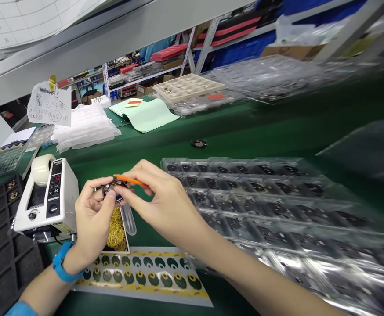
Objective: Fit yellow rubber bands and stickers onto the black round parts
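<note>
Left of the middle, a small black round part point(115, 189) with shiny spots is pinched between the thumb and fingers of my left hand point(95, 210). A thin orange stick point(129, 179) lies in the fingers of my right hand point(157, 197), its tip above the part. My right thumb is at the part's near edge, and fingers partly cover the part. Below the hands is a box of yellow rings point(116, 230). Closer to me lies a sticker sheet point(139, 296) with yellow bands and rows of dark green round shapes.
A white tape dispenser point(62, 180) stands left, beside a black compartment tray point(1, 245). Clear plastic trays point(254, 197) of dark parts cover the right side. Another dark part point(199, 143) lies on the green table. Farther back are white sheets point(83, 125) and a beige tray point(188, 87).
</note>
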The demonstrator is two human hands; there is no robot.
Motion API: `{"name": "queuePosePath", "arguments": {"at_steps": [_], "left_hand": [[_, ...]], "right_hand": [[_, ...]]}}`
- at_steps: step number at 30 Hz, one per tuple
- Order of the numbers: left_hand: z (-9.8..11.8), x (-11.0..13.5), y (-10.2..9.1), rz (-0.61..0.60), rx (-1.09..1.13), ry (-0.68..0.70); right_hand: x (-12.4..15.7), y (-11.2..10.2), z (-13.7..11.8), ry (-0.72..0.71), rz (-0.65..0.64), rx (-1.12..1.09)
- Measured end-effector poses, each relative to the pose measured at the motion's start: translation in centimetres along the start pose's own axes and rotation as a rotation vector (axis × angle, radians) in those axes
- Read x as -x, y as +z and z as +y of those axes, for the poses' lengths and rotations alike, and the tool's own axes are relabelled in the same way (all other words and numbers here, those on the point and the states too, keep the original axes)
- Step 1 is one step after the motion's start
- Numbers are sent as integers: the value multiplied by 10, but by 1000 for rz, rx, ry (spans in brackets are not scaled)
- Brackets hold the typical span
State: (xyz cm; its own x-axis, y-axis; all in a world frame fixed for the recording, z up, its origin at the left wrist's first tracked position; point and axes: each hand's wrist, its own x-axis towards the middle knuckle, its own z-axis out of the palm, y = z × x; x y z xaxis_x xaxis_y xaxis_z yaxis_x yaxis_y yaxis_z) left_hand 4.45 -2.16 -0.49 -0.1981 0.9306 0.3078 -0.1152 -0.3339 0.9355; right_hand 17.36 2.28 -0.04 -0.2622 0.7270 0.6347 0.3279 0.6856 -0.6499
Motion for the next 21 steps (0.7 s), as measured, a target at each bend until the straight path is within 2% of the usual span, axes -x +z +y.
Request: {"name": "queuePosePath", "arguments": {"at_steps": [2, 6, 10, 12, 17, 19, 21], "left_hand": [[0, 1, 0, -6, -20, 13], [2, -3, -3, -56, -105, -21], [6, -16, -12, -120, -401, 41], [8, -22, -17, -80, -448, 71], [7, -26, -22, 27, -286, -35], [7, -24, -22, 28, -226, -87], [8, -21, -21, 19, -175, -126]], "right_hand": [[-3, -2, 0, 18, -63, -56], [-7, -5, 4, 20, -102, -72], [-6, -3, 8, -60, -91, 22], [-5, -2, 7, -157, -24, 63], [2, -9, 0, -581, 363, 307], [5, -11, -1, -701, 424, 414], [6, -9, -1, -731, 428, 428]]}}
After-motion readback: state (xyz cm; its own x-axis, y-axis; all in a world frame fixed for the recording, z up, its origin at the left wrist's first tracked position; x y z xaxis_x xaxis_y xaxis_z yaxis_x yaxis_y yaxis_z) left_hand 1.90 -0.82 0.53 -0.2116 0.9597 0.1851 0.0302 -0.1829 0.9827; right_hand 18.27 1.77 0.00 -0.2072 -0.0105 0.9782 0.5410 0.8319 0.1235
